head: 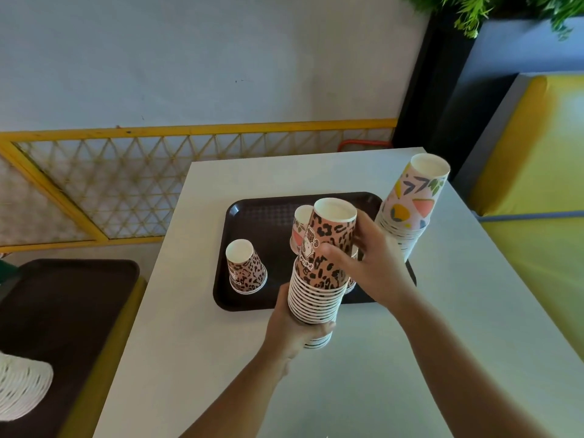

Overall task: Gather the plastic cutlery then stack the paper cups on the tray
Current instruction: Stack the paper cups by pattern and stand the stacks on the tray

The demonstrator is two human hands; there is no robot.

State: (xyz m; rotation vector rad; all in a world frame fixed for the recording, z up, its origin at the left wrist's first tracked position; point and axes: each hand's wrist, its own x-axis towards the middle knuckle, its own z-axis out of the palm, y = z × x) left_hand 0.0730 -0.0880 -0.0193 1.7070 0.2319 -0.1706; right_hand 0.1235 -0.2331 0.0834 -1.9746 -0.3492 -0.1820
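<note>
A: Where are the cups?

B: Most sit in a leopard stack (319, 289), upside down, held in the air over the near edge of the tray (252, 216). The left hand (292, 324) wraps the lower rims, thumb in front across them, the other fingers hidden behind.

A: And the right hand?

B: The right hand (366, 263) grips the top cup (331, 235) of that stack from the right side. Its fingers curl around the cup wall, pressed close together, the thumb on the near face. That cup leans slightly left and sits nested over the rest.

A: Anything left on the tray itself?

B: One single leopard cup (246, 268) stands upside down near the tray's left edge, well apart from the held stack. Behind the stack a pale cup (300, 226) with a pink patch shows partly; I cannot tell whether it rests on the tray or on other cups.

A: Other stacks?

B: A floral stack (410, 203), also upside down, stands at the tray's right edge, tilted a little to the right. I cannot tell if its base is on the tray or the table (347, 374).

A: Cutlery?

B: I cannot pick any out.

A: What lies left of the table?

B: A second tray (63, 311) on a yellow seat, with more stacked cups (22, 387) lying at its near left corner, cut off by the frame.
</note>
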